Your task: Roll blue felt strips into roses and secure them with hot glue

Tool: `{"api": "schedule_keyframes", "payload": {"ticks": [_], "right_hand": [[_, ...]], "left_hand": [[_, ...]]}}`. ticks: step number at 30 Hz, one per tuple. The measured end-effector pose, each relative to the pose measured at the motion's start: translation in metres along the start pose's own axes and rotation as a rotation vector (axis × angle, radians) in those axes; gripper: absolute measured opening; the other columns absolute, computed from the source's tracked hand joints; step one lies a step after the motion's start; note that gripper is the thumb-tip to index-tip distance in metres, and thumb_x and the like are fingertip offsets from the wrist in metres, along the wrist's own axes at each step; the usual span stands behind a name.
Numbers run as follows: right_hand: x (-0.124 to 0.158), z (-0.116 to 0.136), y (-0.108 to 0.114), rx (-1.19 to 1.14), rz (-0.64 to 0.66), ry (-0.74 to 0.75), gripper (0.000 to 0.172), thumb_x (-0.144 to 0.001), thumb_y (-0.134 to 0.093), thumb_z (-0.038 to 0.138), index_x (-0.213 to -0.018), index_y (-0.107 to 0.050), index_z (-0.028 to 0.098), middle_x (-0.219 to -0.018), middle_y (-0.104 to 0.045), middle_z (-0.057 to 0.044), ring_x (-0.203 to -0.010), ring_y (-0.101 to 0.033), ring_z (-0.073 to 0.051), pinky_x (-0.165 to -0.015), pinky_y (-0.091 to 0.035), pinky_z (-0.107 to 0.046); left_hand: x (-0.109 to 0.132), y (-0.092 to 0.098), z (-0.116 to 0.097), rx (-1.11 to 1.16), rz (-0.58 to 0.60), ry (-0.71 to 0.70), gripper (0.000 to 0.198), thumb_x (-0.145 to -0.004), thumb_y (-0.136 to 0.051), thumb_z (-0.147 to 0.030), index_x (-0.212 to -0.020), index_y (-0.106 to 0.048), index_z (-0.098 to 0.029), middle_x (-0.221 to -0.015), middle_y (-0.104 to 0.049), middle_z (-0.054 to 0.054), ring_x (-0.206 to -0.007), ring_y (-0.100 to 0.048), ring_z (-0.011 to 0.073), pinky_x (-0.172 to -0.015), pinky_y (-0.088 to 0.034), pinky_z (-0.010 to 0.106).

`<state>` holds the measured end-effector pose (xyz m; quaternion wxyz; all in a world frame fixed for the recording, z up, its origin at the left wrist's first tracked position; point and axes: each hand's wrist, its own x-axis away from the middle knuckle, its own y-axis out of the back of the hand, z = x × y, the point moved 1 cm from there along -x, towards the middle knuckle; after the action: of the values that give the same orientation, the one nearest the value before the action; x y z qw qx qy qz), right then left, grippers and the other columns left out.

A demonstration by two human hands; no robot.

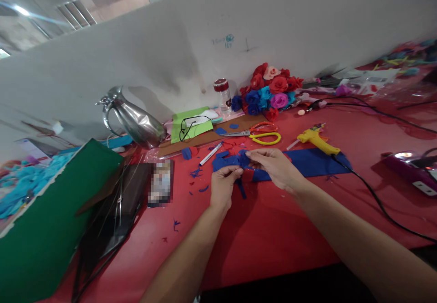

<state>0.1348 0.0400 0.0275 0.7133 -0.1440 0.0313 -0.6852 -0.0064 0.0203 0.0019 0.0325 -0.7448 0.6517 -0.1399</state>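
Between my hands is a small blue paper flower with ruffled petals. My right hand pinches it from the right with thumb and fingertips. My left hand is closed in a pinch just below and left of the flower, at its lower side; the exact point of grip is hidden by the fingers. A narrow blue strip hangs below the fingertips. Under and behind the hands lies a long sheet of blue crepe paper. Blue scraps and a white marker lie to the left.
Yellow-and-orange-handled scissors lie behind my hands. A yellow glue gun rests to the right, its black cord trailing to the table edge. A bunch of paper roses, a jar and a metal jug stand by the wall. A green box is left.
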Motion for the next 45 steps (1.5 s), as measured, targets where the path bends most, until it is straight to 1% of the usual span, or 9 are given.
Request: {"api": "schedule_keyframes", "payload": {"ticks": [10, 15, 18, 26, 31, 33, 39, 42, 45], "right_hand": [[0.0018, 0.001, -0.0013, 0.014, 0.036, 0.004, 0.021, -0.063, -0.075, 0.04, -0.063, -0.07, 0.02, -0.064, -0.064, 0.001, -0.063, -0.054, -0.012, -0.066, -0.042, -0.029], [0.0031, 0.0007, -0.0015, 0.015, 0.044, 0.02, 0.022, -0.063, -0.074, 0.042, -0.065, -0.07, 0.02, -0.064, -0.065, 0.0, -0.063, -0.054, -0.012, -0.066, -0.041, -0.029], [0.0038, 0.0003, -0.0015, 0.026, 0.045, 0.025, 0.023, -0.064, -0.073, 0.043, -0.064, -0.071, 0.02, -0.064, -0.065, 0.0, -0.062, -0.053, -0.012, -0.065, -0.041, -0.029], [0.0032, 0.0001, -0.0012, 0.07, 0.061, 0.021, 0.027, -0.063, -0.073, 0.048, -0.066, -0.071, 0.021, -0.067, -0.066, -0.001, -0.064, -0.053, -0.013, -0.066, -0.042, -0.03], [0.0044, 0.003, -0.0026, 0.051, 0.041, 0.014, 0.027, -0.059, -0.076, 0.047, -0.064, -0.07, 0.021, -0.068, -0.067, -0.001, -0.064, -0.053, -0.013, -0.066, -0.042, -0.029], [0.005, 0.0036, -0.0028, 0.053, 0.038, 0.018, 0.028, -0.059, -0.076, 0.048, -0.062, -0.069, 0.021, -0.067, -0.065, -0.001, -0.064, -0.053, -0.013, -0.066, -0.041, -0.029], [0.0045, 0.0021, -0.0012, 0.041, 0.029, 0.016, 0.028, -0.062, -0.074, 0.048, -0.065, -0.066, 0.021, -0.065, -0.061, 0.001, -0.063, -0.054, -0.014, -0.067, -0.043, -0.031], [0.0049, 0.0029, -0.0019, 0.02, 0.015, 0.006, 0.027, -0.061, -0.074, 0.046, -0.066, -0.066, 0.021, -0.067, -0.062, 0.001, -0.063, -0.055, -0.013, -0.066, -0.043, -0.03], [0.0068, 0.0056, -0.0041, 0.038, 0.038, 0.002, 0.024, -0.061, -0.075, 0.042, -0.069, -0.066, 0.021, -0.071, -0.064, 0.0, -0.064, -0.056, -0.013, -0.065, -0.043, -0.029]], "left_hand": [[0.0001, -0.0006, -0.0004, -0.007, -0.007, 0.01, 0.02, -0.049, -0.083, -0.028, -0.059, -0.069, -0.017, -0.059, -0.064, -0.001, -0.062, -0.053, 0.0116, -0.07, -0.044, 0.027], [0.0006, 0.0, 0.0007, -0.036, 0.022, -0.015, 0.014, -0.053, -0.079, -0.026, -0.058, -0.069, -0.017, -0.059, -0.063, -0.002, -0.062, -0.051, 0.0108, -0.069, -0.043, 0.025], [0.0011, -0.0003, -0.0003, -0.043, 0.04, -0.028, 0.014, -0.054, -0.078, -0.026, -0.057, -0.068, -0.017, -0.059, -0.062, -0.002, -0.061, -0.05, 0.0107, -0.066, -0.042, 0.024], [0.0001, -0.0018, -0.0012, 0.026, 0.074, -0.008, 0.026, -0.052, -0.08, -0.024, -0.076, -0.072, -0.018, -0.07, -0.067, -0.001, -0.066, -0.055, 0.0115, -0.072, -0.045, 0.025], [0.0009, -0.0012, -0.0011, -0.003, 0.079, -0.033, 0.013, -0.054, -0.078, -0.022, -0.061, -0.067, -0.017, -0.061, -0.062, -0.002, -0.061, -0.05, 0.0102, -0.068, -0.041, 0.024], [0.0016, -0.0011, -0.0021, -0.022, 0.079, -0.047, 0.012, -0.056, -0.077, -0.021, -0.057, -0.066, -0.017, -0.059, -0.06, -0.003, -0.06, -0.049, 0.0101, -0.067, -0.04, 0.024], [0.002, -0.0012, -0.0054, -0.013, 0.062, -0.039, 0.015, -0.056, -0.078, -0.025, -0.058, -0.066, -0.017, -0.061, -0.061, -0.002, -0.062, -0.05, 0.0111, -0.068, -0.041, 0.026], [0.0009, 0.0001, -0.0065, -0.001, 0.042, -0.047, 0.014, -0.056, -0.078, -0.025, -0.058, -0.066, -0.017, -0.061, -0.061, -0.002, -0.063, -0.05, 0.0109, -0.069, -0.041, 0.025], [-0.0003, 0.0018, -0.0074, 0.017, 0.031, -0.064, 0.013, -0.057, -0.076, -0.024, -0.058, -0.066, -0.017, -0.06, -0.059, -0.003, -0.063, -0.049, 0.0099, -0.069, -0.04, 0.024]]}}
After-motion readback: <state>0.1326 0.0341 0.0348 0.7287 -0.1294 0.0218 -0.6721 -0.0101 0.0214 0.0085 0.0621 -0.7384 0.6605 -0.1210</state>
